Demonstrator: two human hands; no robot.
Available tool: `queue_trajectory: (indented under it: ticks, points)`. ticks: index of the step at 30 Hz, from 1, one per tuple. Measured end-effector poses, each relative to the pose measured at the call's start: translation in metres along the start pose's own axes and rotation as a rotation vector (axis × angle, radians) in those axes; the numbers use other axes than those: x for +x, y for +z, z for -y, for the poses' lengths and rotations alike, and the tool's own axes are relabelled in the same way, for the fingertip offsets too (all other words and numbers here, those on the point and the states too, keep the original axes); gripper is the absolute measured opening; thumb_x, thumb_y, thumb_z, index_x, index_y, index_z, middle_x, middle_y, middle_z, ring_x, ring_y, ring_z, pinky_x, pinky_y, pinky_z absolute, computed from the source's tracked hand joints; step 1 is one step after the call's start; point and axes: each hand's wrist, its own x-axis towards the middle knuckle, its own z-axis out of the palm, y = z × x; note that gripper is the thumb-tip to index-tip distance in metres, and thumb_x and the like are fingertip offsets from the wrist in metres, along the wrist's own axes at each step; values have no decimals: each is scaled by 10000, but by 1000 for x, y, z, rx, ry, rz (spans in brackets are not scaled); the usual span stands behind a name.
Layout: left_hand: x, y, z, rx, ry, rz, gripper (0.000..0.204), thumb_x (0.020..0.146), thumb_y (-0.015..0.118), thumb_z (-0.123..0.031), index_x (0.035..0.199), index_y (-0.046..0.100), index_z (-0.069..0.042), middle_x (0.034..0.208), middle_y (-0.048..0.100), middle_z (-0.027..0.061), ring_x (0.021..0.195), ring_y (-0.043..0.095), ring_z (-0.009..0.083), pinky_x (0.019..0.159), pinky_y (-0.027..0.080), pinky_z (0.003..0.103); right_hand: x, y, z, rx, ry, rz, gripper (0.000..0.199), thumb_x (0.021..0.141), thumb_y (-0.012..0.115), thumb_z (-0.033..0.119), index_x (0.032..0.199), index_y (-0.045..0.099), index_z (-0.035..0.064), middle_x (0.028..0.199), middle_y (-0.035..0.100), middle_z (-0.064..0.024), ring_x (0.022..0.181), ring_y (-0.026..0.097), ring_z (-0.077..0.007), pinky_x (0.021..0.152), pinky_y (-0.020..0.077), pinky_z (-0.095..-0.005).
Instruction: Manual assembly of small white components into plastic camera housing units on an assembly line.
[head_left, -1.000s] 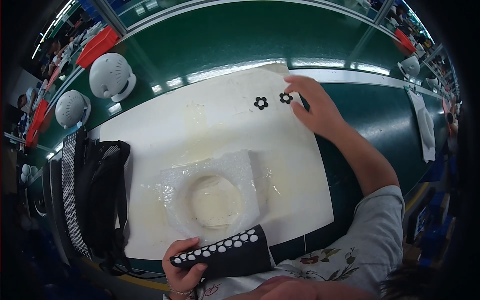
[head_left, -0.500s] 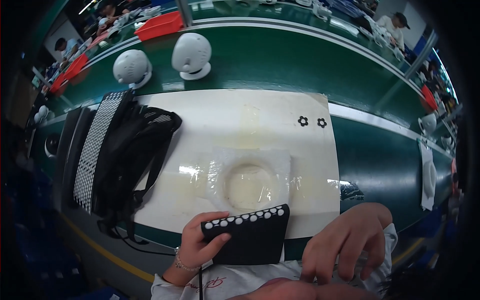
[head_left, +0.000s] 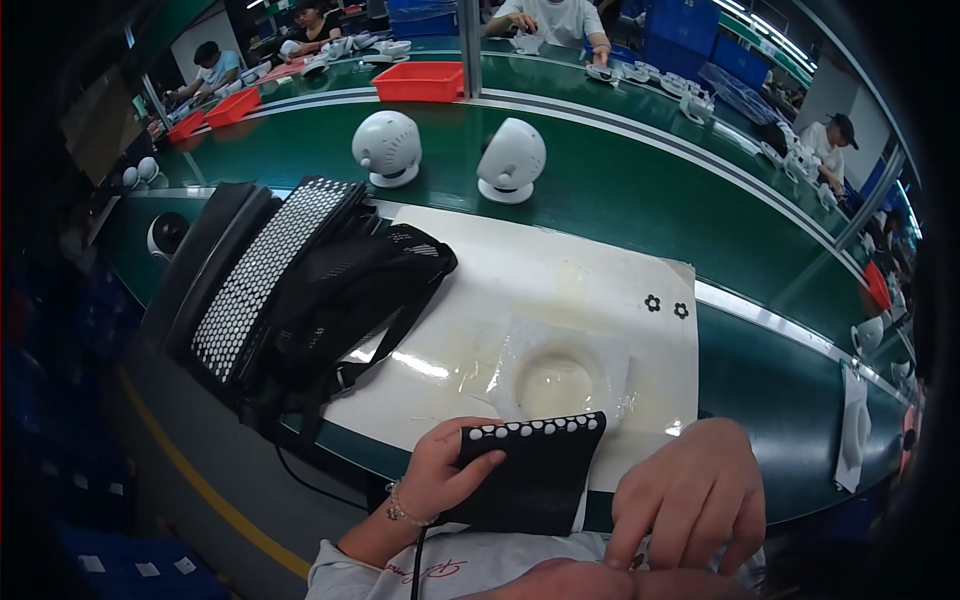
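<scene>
I have the left hand [head_left: 450, 470] pinching a black sheet [head_left: 532, 485] by the worktop's [head_left: 770, 405] near edge; the right hand [head_left: 690, 492] curls nearby, its grip I can't tell; room stretches rightward.

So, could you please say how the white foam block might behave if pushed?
The foam block looks light for its size, given its round hollow. Low and broad, it probably wouldn't tip; clear tape beside it may stop it sliding.

the left grip [head_left: 450, 472] holds a white-dotted black sheet [head_left: 535, 480].
</scene>
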Motion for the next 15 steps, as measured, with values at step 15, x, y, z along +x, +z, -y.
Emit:
queue_trajectory:
  ticks: [15]
  points:
    - [-3, -7, 10, -6, -2, -40, 208, 734, 669, -81, 918, 617, 2, 900, 613, 100, 786, 600, 193, 702, 464, 265, -51, -201, -110, -1104, 1291, -503, 509, 834, 506, 420, 1192, 468, 60, 1275, 422, -129, 1179, 406, -263, 957, 341, -371]
